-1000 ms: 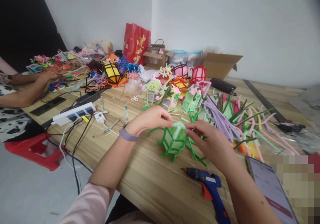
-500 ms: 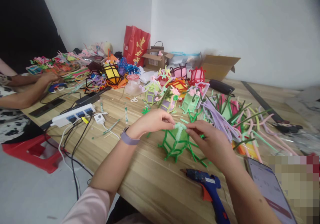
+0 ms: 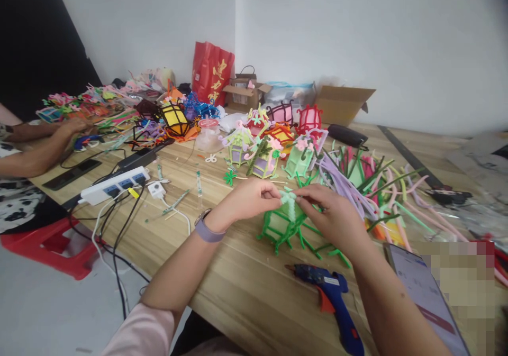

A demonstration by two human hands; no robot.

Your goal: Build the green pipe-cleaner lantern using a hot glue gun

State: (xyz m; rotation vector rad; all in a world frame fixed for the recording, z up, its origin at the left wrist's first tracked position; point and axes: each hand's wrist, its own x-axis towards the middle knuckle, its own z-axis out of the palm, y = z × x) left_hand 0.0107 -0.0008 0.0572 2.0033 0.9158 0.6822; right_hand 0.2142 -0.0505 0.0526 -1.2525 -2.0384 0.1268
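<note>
A green lantern [image 3: 278, 229] of pipe cleaners, with pale green panels, stands on the wooden table in front of me. Above its top, a mint-green pipe cleaner [image 3: 291, 208] is bent into a shape with a strand hanging down. My left hand [image 3: 257, 198] pinches its left end. From the other side, my right hand [image 3: 331, 210] grips its right end between thumb and fingers. Whether the mint piece touches the lantern I cannot tell. Loose green pipe cleaners [image 3: 311, 245] lie beside the lantern, partly under my right hand. A blue glue gun [image 3: 329, 298] rests nearer to me.
Several finished lanterns [image 3: 299, 157] stand behind my hands. Purple pipe cleaners [image 3: 349, 181] are heaped at right, near a phone [image 3: 424, 298]. At left are a power strip [image 3: 115, 184] with cables and a co-worker's arms [image 3: 47, 147]. Boxes [image 3: 345, 105] line the wall.
The view has shifted slightly. Relative to the lantern, both hands have moved only a little and keep their pinch on the mint-green pipe cleaner; the lantern appears slightly turned.
</note>
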